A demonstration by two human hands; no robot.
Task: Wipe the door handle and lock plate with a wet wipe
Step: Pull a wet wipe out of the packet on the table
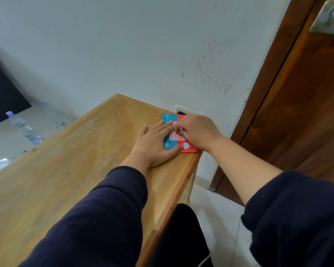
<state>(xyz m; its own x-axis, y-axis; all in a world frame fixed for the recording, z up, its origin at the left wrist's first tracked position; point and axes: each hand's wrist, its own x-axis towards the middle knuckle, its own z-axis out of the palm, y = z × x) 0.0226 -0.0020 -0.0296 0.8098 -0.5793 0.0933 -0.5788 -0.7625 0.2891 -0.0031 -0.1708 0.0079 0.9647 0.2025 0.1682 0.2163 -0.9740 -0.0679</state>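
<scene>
- Pale wall (123, 45), scuffed and stained, backs the scene; the brown door (307, 116) stands to the right of the desk, and its metal lock plate (329, 17) sits high, well apart from the desk.
- Your wooden desk (66, 170) is worn and smooth, so a soft pack could slide on it; two plastic bottles (24, 128) lie on the floor beyond its left edge.
- At the desk's far right corner lies the wet wipe pack (170, 145), blue and red: likely light, soft and slick. Pin it flat and lift the label flap.
- Your left hand (154, 145) presses it with straight fingers.
- Your right hand (196, 131) curls its fingers at the flap; the pinch looks closed.
</scene>
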